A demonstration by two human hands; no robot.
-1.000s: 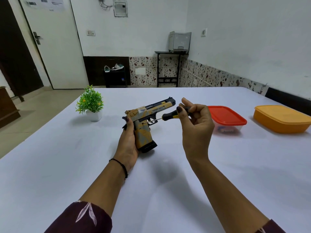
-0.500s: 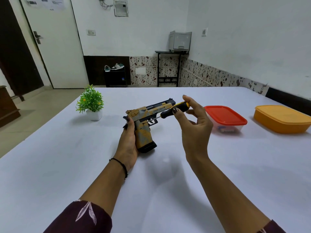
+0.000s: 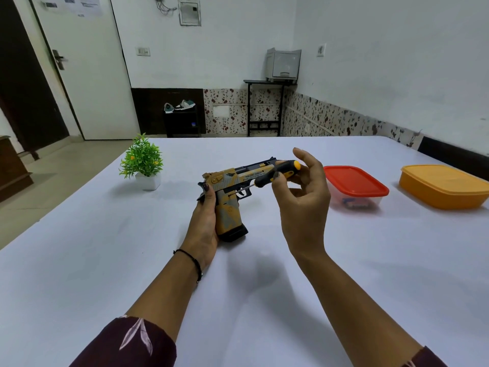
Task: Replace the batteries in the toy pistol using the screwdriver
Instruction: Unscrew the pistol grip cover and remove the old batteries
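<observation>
My left hand [image 3: 203, 221] grips the tan, grey and black toy pistol [image 3: 229, 210] by the back of its handle, barrel pointing right, its base just above the white table [image 3: 105, 247]. A small screwdriver [image 3: 275, 174] with a black and yellow handle lies between the thumb and fingers of my right hand [image 3: 301, 205]. Its thin shaft slants down and left, and the tip touches the pistol's side near the trigger. The other fingers of that hand are spread.
A small green plant in a white pot [image 3: 144, 164] stands at the left. To the right sit a clear box with a red lid [image 3: 354, 185], something inside it, and an orange lidded box [image 3: 444, 185]. A door, a shoe stand and a printer are beyond the table.
My right fingers have opened and shifted along the screwdriver handle, whose yellow end has risen. The pistol and my left hand have stayed almost still.
</observation>
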